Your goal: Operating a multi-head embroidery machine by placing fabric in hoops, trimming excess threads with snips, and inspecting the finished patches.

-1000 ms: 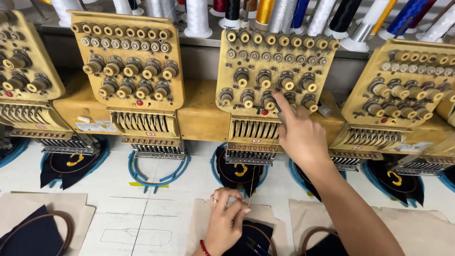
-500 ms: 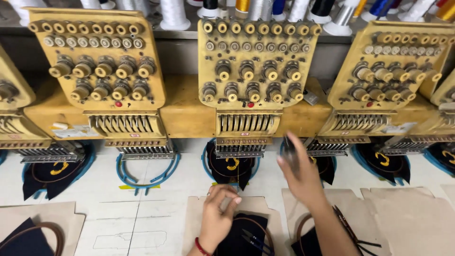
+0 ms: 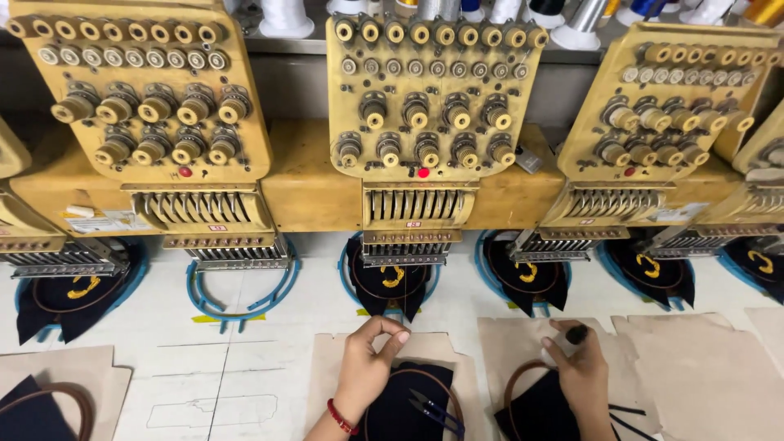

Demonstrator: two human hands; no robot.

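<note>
Both hands work just below the middle embroidery head [image 3: 418, 155]: the left hand [image 3: 365, 367] pinches thumb to fingertip, seemingly on thread too fine to make out, above a hooped navy fabric piece [image 3: 408, 400] carrying thread snips [image 3: 433, 407]. Right hand [image 3: 581, 371] grips a small dark object [image 3: 576, 333] over a second hooped navy piece [image 3: 535, 404] on tan backing paper [image 3: 506, 343]

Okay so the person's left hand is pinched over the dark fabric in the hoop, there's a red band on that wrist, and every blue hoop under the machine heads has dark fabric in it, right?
Not quite. In the head view, the left hand is pinched above the dark hooped fabric and the red band is on that wrist, but one blue hoop, under the second head from the left, is empty. The others in view hold dark fabric.
</note>
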